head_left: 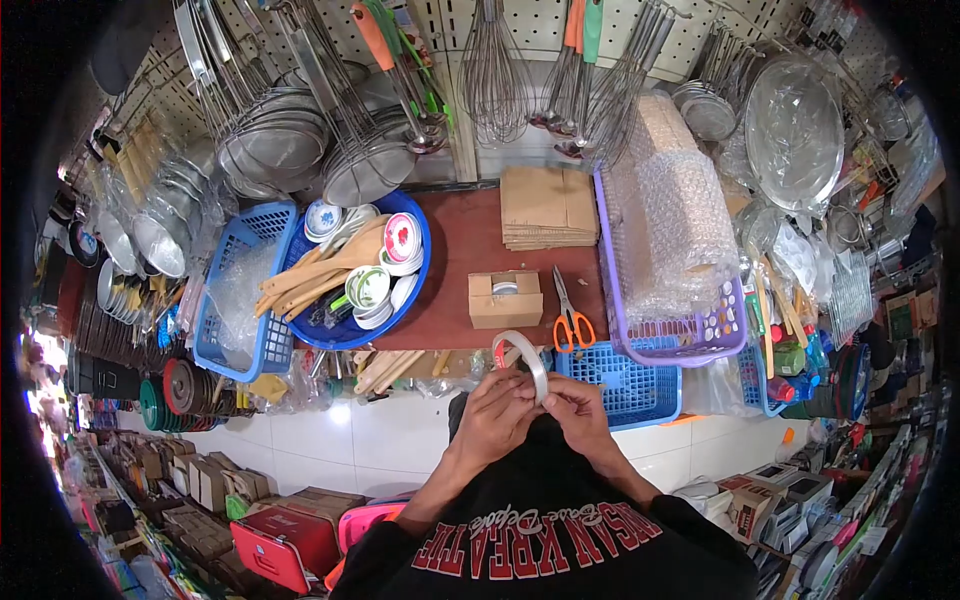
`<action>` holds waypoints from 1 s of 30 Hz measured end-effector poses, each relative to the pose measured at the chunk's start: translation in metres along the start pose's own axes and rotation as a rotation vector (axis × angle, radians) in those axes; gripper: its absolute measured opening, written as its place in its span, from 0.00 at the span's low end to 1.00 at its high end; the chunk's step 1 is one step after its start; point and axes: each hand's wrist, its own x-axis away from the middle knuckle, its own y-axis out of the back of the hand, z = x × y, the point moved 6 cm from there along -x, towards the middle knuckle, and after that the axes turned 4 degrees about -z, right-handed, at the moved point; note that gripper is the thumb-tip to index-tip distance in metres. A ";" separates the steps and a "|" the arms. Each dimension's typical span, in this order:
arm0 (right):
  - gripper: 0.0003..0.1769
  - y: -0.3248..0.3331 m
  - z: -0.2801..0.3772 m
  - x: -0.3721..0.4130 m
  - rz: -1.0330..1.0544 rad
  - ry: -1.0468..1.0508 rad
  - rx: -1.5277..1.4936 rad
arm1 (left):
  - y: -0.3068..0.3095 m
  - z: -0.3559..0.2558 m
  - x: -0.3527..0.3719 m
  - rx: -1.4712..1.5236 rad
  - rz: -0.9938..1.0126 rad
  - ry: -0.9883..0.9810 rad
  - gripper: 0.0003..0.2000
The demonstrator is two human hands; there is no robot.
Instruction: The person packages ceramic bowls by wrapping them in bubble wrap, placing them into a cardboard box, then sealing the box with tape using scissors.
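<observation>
A roll of clear tape [540, 374] stands on edge between my two hands, in front of my chest. My left hand [492, 412] is closed around its lower left part, with fingertips at the band. At its lower right edge, the fingers of my right hand [578, 408] are pinched against the roll; whether they have a loose tape end is too small to tell. Just beyond the roll, a small cardboard box [505, 316] sits on the red-brown table, a white round item visible in its top opening. Orange-handled scissors [572, 325] lie to the box's right, blades pointing away.
A stack of flat cardboard [548, 207] lies at the table's back. On the left stand a blue basin [425, 262] of bowls and wooden utensils and a blue basket [207, 330]. A purple basket [655, 352] with bubble wrap stands right. Whisks [495, 85] and strainers hang above.
</observation>
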 end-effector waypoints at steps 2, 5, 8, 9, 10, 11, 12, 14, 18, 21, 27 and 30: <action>0.12 0.000 0.010 -0.001 -0.036 -0.092 -0.016 | 0.002 -0.004 -0.004 0.021 0.016 0.023 0.10; 0.13 0.005 0.030 -0.004 -0.191 0.072 0.098 | 0.003 -0.005 -0.003 0.044 0.044 0.065 0.09; 0.16 0.011 0.055 -0.003 -0.142 0.363 0.609 | 0.001 -0.002 -0.002 0.051 0.095 0.097 0.08; 0.16 0.012 0.057 -0.002 -0.132 0.401 0.672 | 0.001 -0.003 -0.002 0.055 0.103 0.098 0.08; 0.17 0.012 0.058 -0.001 -0.122 0.438 0.735 | 0.000 -0.003 -0.003 0.058 0.111 0.099 0.08; 0.17 0.012 0.059 0.000 -0.112 0.475 0.798 | -0.001 -0.003 -0.002 0.061 0.121 0.107 0.08; 0.15 0.011 0.061 0.000 -0.107 0.519 0.847 | -0.001 -0.002 -0.002 0.063 0.130 0.115 0.08; 0.12 0.008 0.064 -0.002 -0.096 0.608 0.944 | -0.002 0.000 0.000 0.065 0.147 0.136 0.08; 0.07 0.005 0.059 -0.010 -0.052 0.582 0.966 | -0.005 0.006 0.007 0.054 0.175 0.152 0.08; 0.05 0.021 0.039 -0.016 -0.082 0.355 0.695 | -0.003 0.002 0.011 0.053 0.205 0.136 0.09; 0.07 0.026 0.011 -0.015 -0.078 0.017 0.378 | 0.010 0.018 0.020 0.083 0.137 0.133 0.07; 0.06 0.021 0.011 -0.016 -0.059 0.008 0.461 | 0.005 0.036 0.029 0.137 0.115 0.357 0.13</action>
